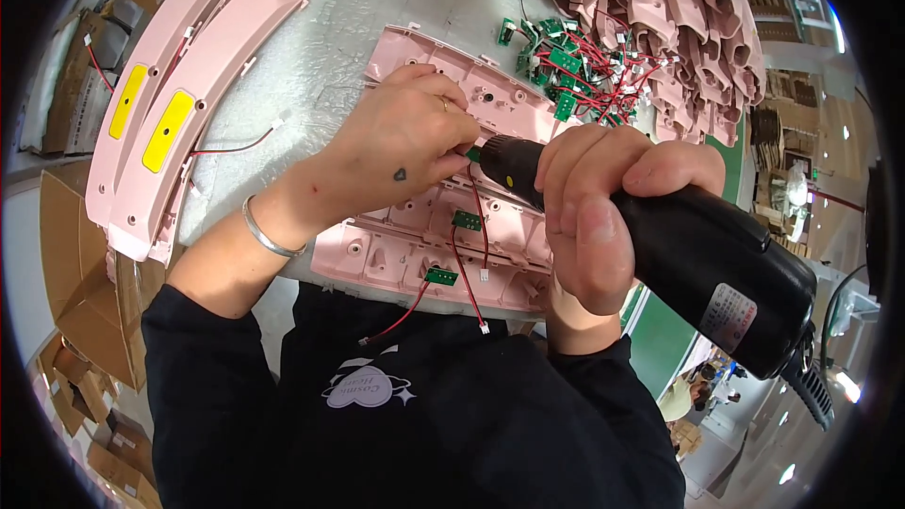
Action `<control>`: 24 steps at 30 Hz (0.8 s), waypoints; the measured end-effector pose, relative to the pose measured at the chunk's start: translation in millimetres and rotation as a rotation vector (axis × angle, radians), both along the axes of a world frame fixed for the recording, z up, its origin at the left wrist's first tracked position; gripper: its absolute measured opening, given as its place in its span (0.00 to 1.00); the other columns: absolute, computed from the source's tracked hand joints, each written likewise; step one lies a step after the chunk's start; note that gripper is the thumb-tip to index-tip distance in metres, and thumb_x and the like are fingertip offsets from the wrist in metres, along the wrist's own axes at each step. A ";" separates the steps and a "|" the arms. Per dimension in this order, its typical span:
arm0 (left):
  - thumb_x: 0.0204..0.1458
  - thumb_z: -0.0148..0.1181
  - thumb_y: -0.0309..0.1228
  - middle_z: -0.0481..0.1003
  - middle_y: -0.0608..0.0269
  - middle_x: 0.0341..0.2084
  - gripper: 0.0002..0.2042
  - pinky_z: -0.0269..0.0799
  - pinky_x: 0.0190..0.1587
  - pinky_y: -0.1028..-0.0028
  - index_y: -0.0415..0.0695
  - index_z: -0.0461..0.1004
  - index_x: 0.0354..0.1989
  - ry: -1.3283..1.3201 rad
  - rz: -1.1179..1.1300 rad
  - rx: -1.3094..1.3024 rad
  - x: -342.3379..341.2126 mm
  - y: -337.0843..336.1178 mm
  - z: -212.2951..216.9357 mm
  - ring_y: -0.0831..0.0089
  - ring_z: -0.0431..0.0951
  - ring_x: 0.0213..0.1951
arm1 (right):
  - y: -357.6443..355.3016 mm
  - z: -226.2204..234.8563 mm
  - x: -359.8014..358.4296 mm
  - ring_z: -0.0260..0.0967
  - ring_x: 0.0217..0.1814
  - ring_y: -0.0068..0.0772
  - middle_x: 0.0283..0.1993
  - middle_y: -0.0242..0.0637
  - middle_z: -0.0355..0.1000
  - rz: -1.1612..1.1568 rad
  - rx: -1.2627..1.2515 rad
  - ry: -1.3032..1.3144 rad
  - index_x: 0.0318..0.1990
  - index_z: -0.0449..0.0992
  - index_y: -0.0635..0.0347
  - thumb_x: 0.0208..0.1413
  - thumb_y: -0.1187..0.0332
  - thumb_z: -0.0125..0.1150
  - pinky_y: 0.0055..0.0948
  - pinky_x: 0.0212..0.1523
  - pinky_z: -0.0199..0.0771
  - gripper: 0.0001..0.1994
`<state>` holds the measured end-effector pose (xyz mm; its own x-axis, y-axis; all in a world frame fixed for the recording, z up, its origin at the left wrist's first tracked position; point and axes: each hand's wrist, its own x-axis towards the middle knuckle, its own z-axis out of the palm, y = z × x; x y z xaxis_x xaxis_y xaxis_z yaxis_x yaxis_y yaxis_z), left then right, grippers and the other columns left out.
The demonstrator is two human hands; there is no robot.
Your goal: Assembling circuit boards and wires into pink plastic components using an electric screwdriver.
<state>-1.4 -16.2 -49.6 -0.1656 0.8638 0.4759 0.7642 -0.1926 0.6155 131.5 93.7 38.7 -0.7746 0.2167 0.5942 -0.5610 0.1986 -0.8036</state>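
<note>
My right hand (603, 198) is wrapped around a black electric screwdriver (726, 264), its nose pointing left toward the pink plastic housings. At that nose my left hand (405, 127) is closed in a pinch, fingertips together. A bit of green shows between the fingertips and the nose; what they hold is hidden. Under the hands lie several open pink housings (434, 52), hollow side up. Small green circuit boards (441, 276) sit in the nearer ones, with red and black wires ending in white connectors. Another circuit board (466, 220) lies in the middle housing.
A tangle of green circuit boards and wires (575, 71) lies beyond the housings. Pink parts (650, 9) are heaped at the far right. Two curved pink covers (203, 94) with yellow labels lie at the left on the wrapped tabletop (311, 47). Cardboard boxes (90, 273) stand left.
</note>
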 end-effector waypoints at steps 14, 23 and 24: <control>0.41 0.65 0.26 0.77 0.57 0.27 0.05 0.70 0.46 0.65 0.41 0.78 0.28 -0.065 0.010 0.078 -3.1 0.3 9.0 0.61 0.76 0.37 | 5.7 36.7 12.4 0.55 0.18 0.18 0.21 0.24 0.59 0.002 -0.003 0.163 0.52 0.63 0.54 0.51 0.71 0.53 0.23 0.26 0.57 0.19; 0.56 0.59 0.27 0.79 0.58 0.36 0.10 0.75 0.46 0.78 0.36 0.75 0.44 -1.560 -0.194 -0.126 17.0 -16.4 42.4 0.76 0.79 0.40 | -16.9 57.6 26.6 0.61 0.17 0.13 0.18 0.19 0.65 -0.139 -0.228 0.459 0.43 0.69 0.56 0.45 0.72 0.60 0.15 0.26 0.62 0.15; 0.56 0.59 0.27 0.79 0.58 0.36 0.10 0.75 0.46 0.78 0.36 0.75 0.44 -1.554 -0.197 -0.126 19.4 -17.6 41.4 0.76 0.79 0.40 | -17.1 58.2 27.2 0.61 0.17 0.13 0.18 0.19 0.65 -0.140 -0.225 0.466 0.43 0.69 0.56 0.45 0.72 0.60 0.15 0.26 0.62 0.15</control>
